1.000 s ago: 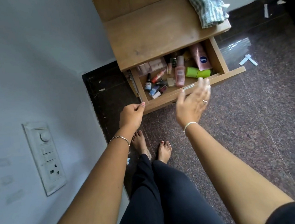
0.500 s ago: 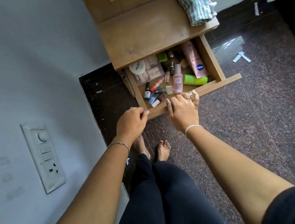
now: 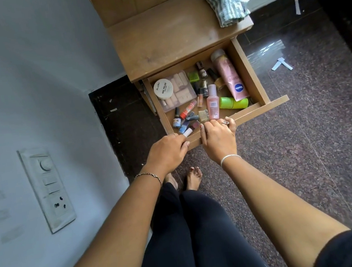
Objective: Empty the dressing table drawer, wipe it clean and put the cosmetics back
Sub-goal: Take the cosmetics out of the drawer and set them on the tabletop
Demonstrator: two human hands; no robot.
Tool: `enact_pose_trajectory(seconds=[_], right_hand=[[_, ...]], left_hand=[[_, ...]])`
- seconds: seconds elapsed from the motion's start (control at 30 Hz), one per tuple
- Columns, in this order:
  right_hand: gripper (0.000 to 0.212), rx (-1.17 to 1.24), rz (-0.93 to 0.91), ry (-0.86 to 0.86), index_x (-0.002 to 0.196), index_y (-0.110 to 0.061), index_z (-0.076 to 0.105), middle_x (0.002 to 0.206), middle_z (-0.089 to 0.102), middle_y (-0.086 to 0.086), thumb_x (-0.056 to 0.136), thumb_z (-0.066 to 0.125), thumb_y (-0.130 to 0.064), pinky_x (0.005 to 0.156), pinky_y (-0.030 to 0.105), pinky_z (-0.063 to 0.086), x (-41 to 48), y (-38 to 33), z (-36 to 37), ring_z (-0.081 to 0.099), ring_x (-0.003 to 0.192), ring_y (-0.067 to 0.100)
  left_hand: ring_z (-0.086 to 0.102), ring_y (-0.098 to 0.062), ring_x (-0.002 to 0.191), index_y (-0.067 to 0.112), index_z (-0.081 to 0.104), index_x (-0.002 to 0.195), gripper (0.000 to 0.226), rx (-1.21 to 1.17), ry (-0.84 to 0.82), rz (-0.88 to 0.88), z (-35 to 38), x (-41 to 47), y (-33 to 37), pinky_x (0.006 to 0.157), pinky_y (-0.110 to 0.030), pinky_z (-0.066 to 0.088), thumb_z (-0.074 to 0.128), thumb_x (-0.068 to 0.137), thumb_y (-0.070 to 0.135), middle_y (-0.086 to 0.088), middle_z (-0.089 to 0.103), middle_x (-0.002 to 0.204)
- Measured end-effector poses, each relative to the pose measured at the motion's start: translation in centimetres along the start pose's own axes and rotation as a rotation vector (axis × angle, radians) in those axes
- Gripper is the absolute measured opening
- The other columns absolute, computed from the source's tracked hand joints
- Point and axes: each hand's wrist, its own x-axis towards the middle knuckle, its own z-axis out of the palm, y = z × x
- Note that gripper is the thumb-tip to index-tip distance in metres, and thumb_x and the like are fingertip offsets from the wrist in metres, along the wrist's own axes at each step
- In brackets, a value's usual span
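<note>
The wooden dressing table point(image 3: 169, 34) has its drawer point(image 3: 256, 112) pulled out toward me. Inside lie a white round nail polish tub point(image 3: 163, 87) on a clear box of nail tips point(image 3: 182, 92), a pink Vaseline tube point(image 3: 230, 75), a pink bottle point(image 3: 212, 103), a green bottle point(image 3: 233, 103) and several small nail polish bottles point(image 3: 176, 120). My right hand point(image 3: 218, 139) grips the drawer front with its fingers curled over the top edge. My left hand point(image 3: 168, 152) is curled at the front's left end, a fingertip on the panel. A striped cloth point(image 3: 223, 1) lies on the table's right corner.
A grey wall with a switch panel point(image 3: 49, 189) runs close on the left. My bare feet point(image 3: 193, 177) stand on the dark speckled floor just under the drawer. Paper scraps point(image 3: 282, 64) lie on the floor to the right.
My right hand dropped from open in the air onto the drawer front and pulled it further out, uncovering the white tub and box. My left hand moved up to the front's left end.
</note>
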Motion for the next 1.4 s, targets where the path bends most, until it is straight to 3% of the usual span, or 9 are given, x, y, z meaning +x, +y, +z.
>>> enact_pose_trajectory(seconds=[0.4, 0.57, 0.77, 0.93, 1.13, 1.3, 1.4], right_hand=[[0.035, -0.015, -0.007, -0.048, 0.079, -0.021, 0.062, 0.088, 0.067, -0.002, 0.099, 0.037, -0.033, 0.106, 0.044, 0.021, 0.3, -0.7, -0.8, 0.062, 0.088, 0.024], [0.017, 0.031, -0.004, -0.042, 0.100, -0.019, 0.058, 0.104, 0.060, 0.000, 0.094, 0.048, -0.032, 0.103, 0.045, 0.031, 1.9, -1.3, -1.8, 0.059, 0.094, 0.023], [0.029, 0.098, 0.058, -0.105, 0.114, -0.012, 0.052, 0.121, 0.052, 0.007, 0.088, 0.056, -0.024, 0.092, 0.044, 0.043, 4.8, -2.4, -2.3, 0.055, 0.107, 0.029], [0.045, 0.257, 0.028, -0.158, 0.131, -0.011, 0.049, 0.144, 0.038, 0.006, 0.087, 0.060, -0.016, 0.100, 0.038, 0.043, 8.1, -3.3, -2.0, 0.047, 0.126, 0.025], [0.072, 0.339, -0.018, -0.231, 0.148, -0.009, 0.027, 0.148, 0.035, 0.011, 0.085, 0.060, -0.006, 0.110, 0.035, 0.033, 12.7, -4.4, -0.6, 0.038, 0.134, 0.027], [0.048, 0.312, 0.155, -0.106, 0.133, -0.005, 0.040, 0.134, 0.044, 0.014, 0.087, 0.055, -0.004, 0.097, 0.040, 0.038, 14.2, -3.9, 0.1, 0.045, 0.124, 0.030], [0.034, 0.277, 0.161, -0.103, 0.122, -0.004, 0.047, 0.126, 0.048, 0.014, 0.089, 0.056, -0.008, 0.091, 0.038, 0.040, 14.2, -3.3, 0.7, 0.048, 0.117, 0.031]], left_hand=[[0.061, -0.020, 0.094, 0.018, 0.061, 0.114, 0.026, -0.101, -0.064, -0.075, -0.7, 0.0, -0.2, 0.080, -0.040, 0.055, 0.047, 0.098, 0.033, -0.002, 0.062, 0.106], [0.061, -0.018, 0.099, 0.021, 0.061, 0.116, 0.023, -0.302, 0.016, -0.188, -1.7, 1.0, -0.4, 0.085, -0.039, 0.054, 0.051, 0.096, 0.028, -0.002, 0.059, 0.115], [0.056, -0.018, 0.104, 0.019, 0.053, 0.127, 0.033, -0.401, 0.123, -0.240, -3.5, 3.6, -0.9, 0.087, -0.037, 0.054, 0.055, 0.095, 0.025, -0.006, 0.051, 0.122], [0.048, -0.026, 0.121, 0.011, 0.050, 0.132, 0.041, -0.242, 0.218, -0.214, -4.7, 7.1, -1.9, 0.098, -0.041, 0.048, 0.058, 0.092, 0.016, -0.012, 0.049, 0.131], [0.039, -0.028, 0.134, 0.010, 0.041, 0.140, 0.060, -0.007, 0.190, -0.089, -4.9, 11.8, -2.6, 0.108, -0.035, 0.037, 0.061, 0.085, -0.001, -0.014, 0.036, 0.145], [0.048, -0.031, 0.122, 0.012, 0.043, 0.131, 0.059, 0.304, 0.105, -0.078, -4.8, 14.7, -2.5, 0.100, -0.040, 0.043, 0.069, 0.079, 0.002, -0.014, 0.048, 0.132], [0.052, -0.031, 0.118, 0.011, 0.048, 0.127, 0.055, 0.423, 0.097, -0.127, -4.6, 15.1, -2.5, 0.096, -0.041, 0.044, 0.068, 0.077, -0.002, -0.013, 0.054, 0.126]])
